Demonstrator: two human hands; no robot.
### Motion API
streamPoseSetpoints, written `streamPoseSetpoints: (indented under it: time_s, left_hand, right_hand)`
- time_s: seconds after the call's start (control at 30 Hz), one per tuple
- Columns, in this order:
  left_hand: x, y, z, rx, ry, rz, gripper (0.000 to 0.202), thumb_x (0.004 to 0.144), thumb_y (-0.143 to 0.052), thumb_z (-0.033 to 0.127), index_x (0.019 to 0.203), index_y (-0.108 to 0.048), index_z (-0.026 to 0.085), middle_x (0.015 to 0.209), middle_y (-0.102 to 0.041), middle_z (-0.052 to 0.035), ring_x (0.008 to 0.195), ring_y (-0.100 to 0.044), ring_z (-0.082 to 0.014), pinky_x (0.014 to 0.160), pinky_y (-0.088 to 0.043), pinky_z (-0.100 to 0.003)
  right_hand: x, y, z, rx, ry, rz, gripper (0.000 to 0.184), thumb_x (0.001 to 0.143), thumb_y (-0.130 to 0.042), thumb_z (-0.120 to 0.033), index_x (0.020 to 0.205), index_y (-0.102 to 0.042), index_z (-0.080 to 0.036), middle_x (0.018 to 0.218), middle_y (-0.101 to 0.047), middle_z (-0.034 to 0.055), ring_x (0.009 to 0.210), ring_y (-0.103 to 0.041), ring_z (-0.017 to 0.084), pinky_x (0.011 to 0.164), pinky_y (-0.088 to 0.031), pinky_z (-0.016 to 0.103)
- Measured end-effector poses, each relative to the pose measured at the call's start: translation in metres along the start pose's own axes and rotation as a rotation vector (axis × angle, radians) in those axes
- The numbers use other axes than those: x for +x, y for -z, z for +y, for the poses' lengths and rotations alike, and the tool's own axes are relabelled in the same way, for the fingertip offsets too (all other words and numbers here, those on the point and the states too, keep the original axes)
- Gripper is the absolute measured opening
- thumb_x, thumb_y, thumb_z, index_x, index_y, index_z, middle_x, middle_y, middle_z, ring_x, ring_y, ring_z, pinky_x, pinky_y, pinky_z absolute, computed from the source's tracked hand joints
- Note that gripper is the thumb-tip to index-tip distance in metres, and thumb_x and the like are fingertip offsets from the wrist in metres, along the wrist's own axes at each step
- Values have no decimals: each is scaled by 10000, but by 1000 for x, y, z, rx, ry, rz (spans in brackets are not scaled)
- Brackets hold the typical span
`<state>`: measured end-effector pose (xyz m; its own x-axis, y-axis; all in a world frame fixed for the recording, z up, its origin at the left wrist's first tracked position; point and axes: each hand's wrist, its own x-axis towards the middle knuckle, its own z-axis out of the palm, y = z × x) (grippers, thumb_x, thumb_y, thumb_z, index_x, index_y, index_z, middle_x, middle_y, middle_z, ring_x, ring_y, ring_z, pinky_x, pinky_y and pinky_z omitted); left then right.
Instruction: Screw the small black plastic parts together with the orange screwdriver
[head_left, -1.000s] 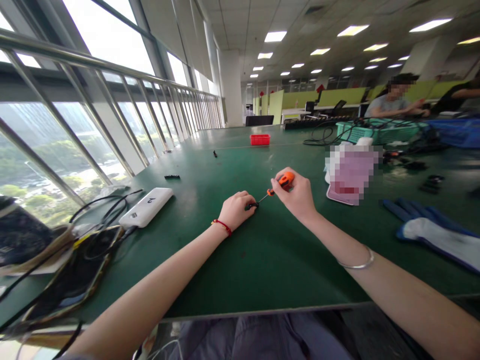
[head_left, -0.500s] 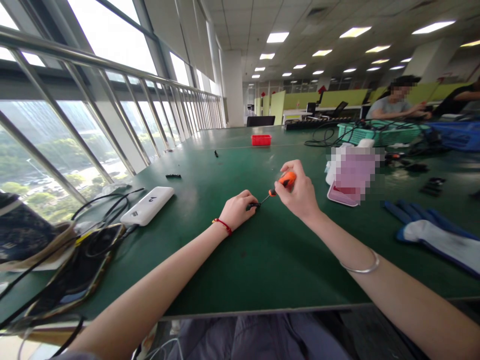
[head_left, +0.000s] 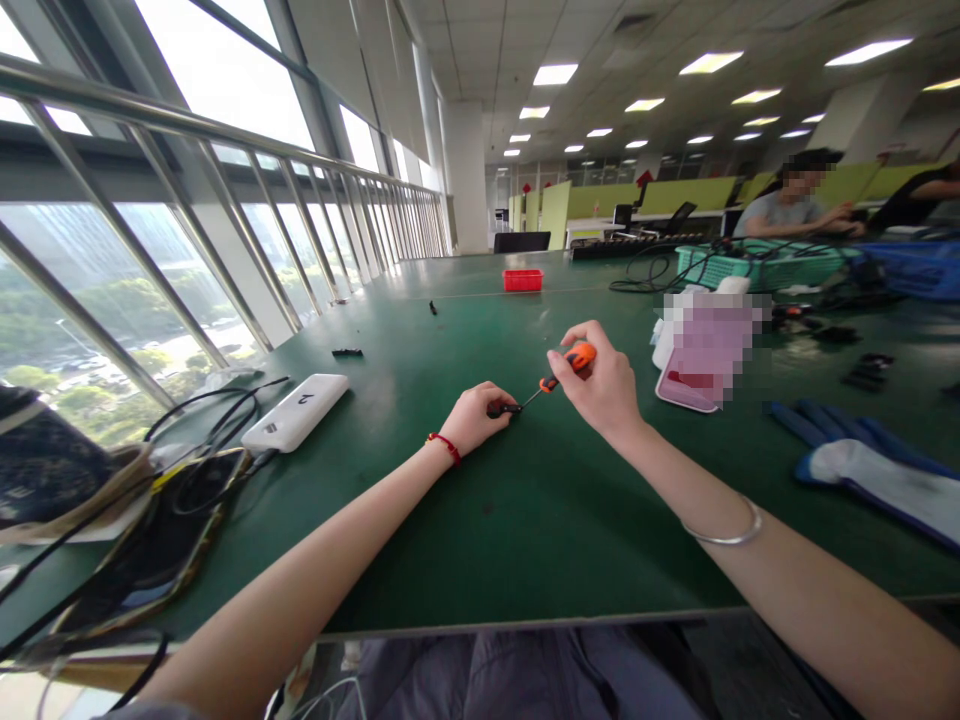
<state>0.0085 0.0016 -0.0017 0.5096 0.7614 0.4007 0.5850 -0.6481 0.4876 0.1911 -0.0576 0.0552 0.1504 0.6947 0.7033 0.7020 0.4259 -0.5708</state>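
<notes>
My left hand (head_left: 472,417) rests on the green table (head_left: 525,520), its fingers closed round a small black part (head_left: 504,409). My right hand (head_left: 600,385) grips a small screwdriver with an orange handle (head_left: 576,357). Its thin shaft slants down to the left, and the tip meets the black part at my left fingertips. A red cord is on my left wrist and a silver bangle on my right forearm.
A white power bank (head_left: 294,412) with black cables, a phone (head_left: 142,560) and a dark bag lie at the left. Blue-and-white gloves (head_left: 862,460) lie at the right. A red tray (head_left: 522,280), a green basket (head_left: 757,265) and seated people are farther back.
My right hand has turned the screwdriver a little, so the orange handle shows differently between the fingers. My left hand has stayed on the black part.
</notes>
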Motion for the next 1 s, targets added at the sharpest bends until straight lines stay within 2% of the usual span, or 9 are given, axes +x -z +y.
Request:
streamPoseSetpoints:
  time_s: [0.1, 0.2, 0.47, 1.0]
  left_hand:
    - [0, 0, 0, -7, 4, -15, 197, 729, -563, 174, 875, -696, 173, 823, -604, -29, 703, -555, -116, 692, -489, -245]
    - [0, 1, 1, -12, 11, -16, 199, 730, -567, 177, 882, -696, 178, 829, -605, -26, 698, -553, -116, 687, -487, -245]
    - [0, 0, -2, -26, -6, -1, 191, 739, -573, 182, 879, -702, 169, 822, -600, -24, 677, -545, -108, 661, -479, -229]
    - [0, 0, -1, -19, 22, 2, 180, 737, -593, 183, 875, -706, 157, 793, -611, -25, 670, -543, -111, 653, -473, -228]
  right_hand:
    - [-1, -3, 0, 49, 34, -33, 193, 780, -507, -397, 696, -510, -223, 543, -492, -29, 508, -468, 132, 533, -339, 245]
    - [-2, -5, 1, 70, 48, -51, 123, 758, -519, -349, 751, -520, -227, 568, -510, -34, 490, -451, 125, 532, -352, 242]
    - [1, 2, 1, 53, 71, 56, 186, 761, -489, -317, 604, -498, -217, 538, -518, -6, 533, -490, 144, 553, -366, 260]
    - [2, 1, 4, 48, 43, 57, 198, 749, -488, -312, 581, -498, -208, 522, -498, -14, 518, -465, 129, 540, -344, 248]
